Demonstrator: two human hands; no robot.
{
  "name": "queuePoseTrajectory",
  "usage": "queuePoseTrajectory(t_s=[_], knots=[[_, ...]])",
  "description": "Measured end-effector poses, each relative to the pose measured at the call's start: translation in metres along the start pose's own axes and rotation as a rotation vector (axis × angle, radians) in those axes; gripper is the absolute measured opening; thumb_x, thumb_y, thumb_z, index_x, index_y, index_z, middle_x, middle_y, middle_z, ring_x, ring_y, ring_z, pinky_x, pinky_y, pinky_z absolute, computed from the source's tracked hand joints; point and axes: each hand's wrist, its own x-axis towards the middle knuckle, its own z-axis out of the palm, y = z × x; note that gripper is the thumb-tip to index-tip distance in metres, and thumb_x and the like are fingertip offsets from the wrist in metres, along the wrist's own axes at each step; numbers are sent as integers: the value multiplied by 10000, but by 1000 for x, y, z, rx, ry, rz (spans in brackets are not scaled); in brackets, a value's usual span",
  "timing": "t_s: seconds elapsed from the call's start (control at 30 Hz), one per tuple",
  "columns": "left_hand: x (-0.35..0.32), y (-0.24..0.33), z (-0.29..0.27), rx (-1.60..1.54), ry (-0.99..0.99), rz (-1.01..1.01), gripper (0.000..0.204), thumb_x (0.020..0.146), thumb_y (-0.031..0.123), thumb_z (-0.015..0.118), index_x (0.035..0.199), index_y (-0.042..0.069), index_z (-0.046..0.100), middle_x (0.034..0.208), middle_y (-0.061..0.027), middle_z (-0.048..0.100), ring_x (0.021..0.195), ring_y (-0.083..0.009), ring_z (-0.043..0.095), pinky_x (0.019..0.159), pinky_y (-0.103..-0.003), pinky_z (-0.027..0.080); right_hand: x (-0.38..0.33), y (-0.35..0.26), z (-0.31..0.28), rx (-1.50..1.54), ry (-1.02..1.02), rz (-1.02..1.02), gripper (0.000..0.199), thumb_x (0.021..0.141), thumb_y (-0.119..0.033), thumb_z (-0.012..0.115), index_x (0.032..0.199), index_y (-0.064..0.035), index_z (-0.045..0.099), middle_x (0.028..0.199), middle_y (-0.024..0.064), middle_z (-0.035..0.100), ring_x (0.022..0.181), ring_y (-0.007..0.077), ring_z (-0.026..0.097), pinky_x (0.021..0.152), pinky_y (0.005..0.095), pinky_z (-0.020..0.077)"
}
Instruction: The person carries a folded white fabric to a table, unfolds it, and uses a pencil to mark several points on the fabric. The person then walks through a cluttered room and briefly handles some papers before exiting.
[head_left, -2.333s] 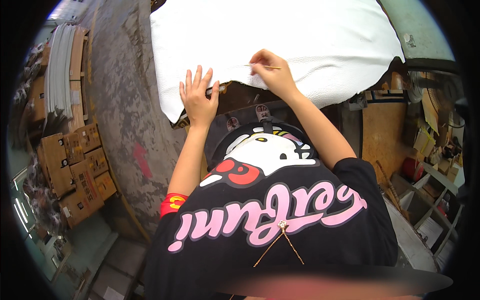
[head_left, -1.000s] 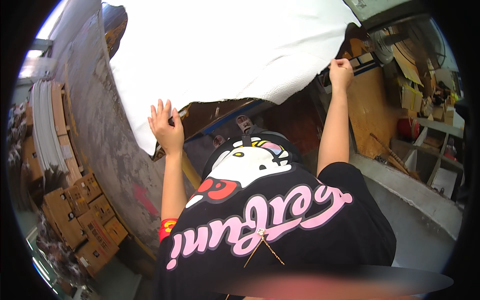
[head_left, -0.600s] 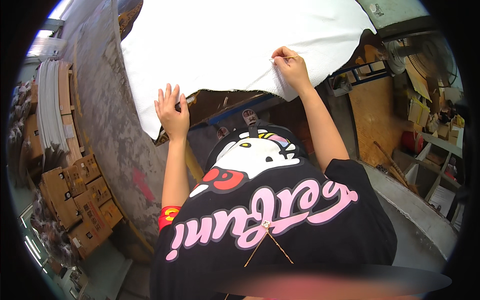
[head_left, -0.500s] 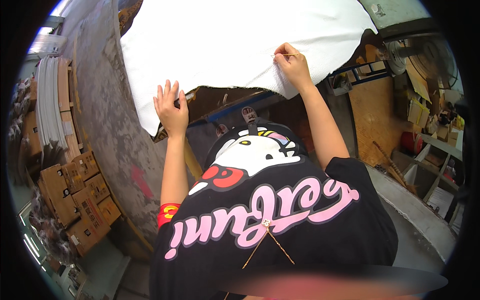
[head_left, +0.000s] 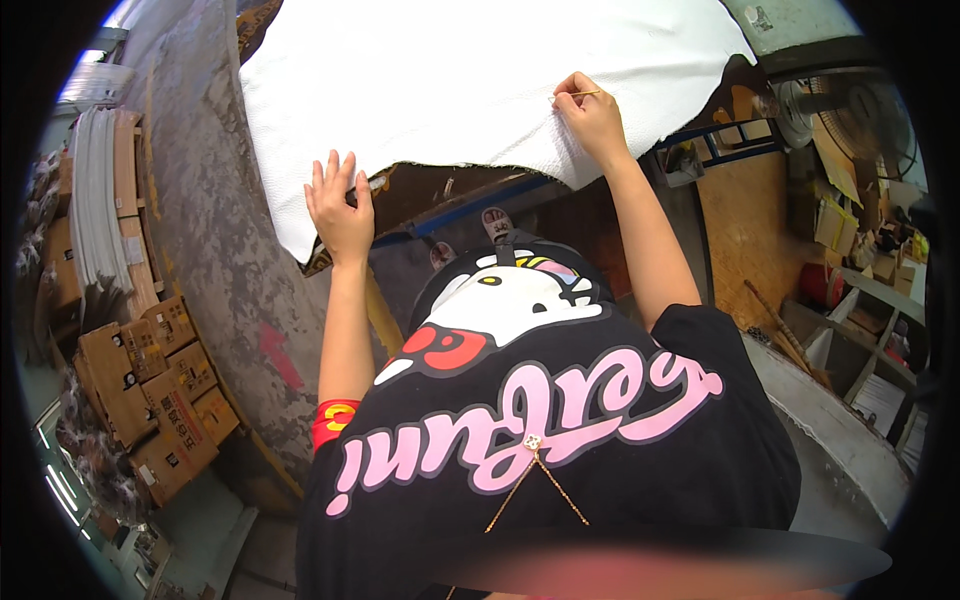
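A large white, grained sheet like a leather hide [head_left: 420, 90], with uneven edges, lies over a dark brown work surface [head_left: 425, 195]. On its near left edge my left hand [head_left: 340, 208] rests flat, fingers spread, holding nothing. Farther right, my right hand [head_left: 592, 115] pinches a thin, yellowish pen-like stick [head_left: 585, 94] just over the sheet. Its tip is close to the white surface; whether it touches is too small to tell. Short creases run across the sheet beside this hand.
Cardboard boxes [head_left: 165, 400] are stacked on the left, below long pale sheets [head_left: 98, 200]. A fan [head_left: 860, 125] stands at the far right, above grey shelving compartments [head_left: 835, 350]. A blue metal bar [head_left: 455, 212] runs under the work surface's near edge.
My right hand has moved slightly away from me and to the right with the stick. My left hand stays on the sheet's edge, nearly unmoved.
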Motion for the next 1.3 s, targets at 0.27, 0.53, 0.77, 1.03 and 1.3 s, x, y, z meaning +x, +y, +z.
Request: queuePoseTrajectory(t_s=[0.27,0.53,0.77,1.03,1.3], knots=[[-4,0,-1,-3,-7,-12,316,924,253,587,1209,137,658,1347,-96,566,1330,-335,426,1130,-504,245,5,5,1,-25,-2,47,185,818,-216,577,830,-41,639,782,134,687,717,263,652,703,363,511],[-2,-1,-1,9,-29,-22,321,923,249,588,1216,136,654,1348,-103,564,1331,-333,426,1130,-504,242,0,0,-2,-118,87,-71,171,833,-172,551,839,-13,616,739,172,649,689,323,624,686,398,506],[-4,2,-1,-6,-27,-7,324,920,222,589,1225,130,649,1355,-96,561,1340,-329,418,1128,-502,244,20,27,-35,583,-123,256,104,887,-72,517,828,-28,589,808,76,654,712,149,606,692,284,513],[3,10,-4,24,-61,-18,324,935,208,561,1245,135,622,1373,-101,544,1356,-330,397,1122,-508,251,106,109,-130,342,292,105,247,1001,-239,514,1015,-38,656,987,47,689,950,130,646,856,257,493],[-7,21,11,13,-43,-169,333,957,222,528,1274,139,590,1423,-82,498,1398,-336,327,1140,-547,163,139,133,-130,-17,183,-49,309,984,-262,495,939,-25,688,894,82,715,866,182,690,823,297,516]])
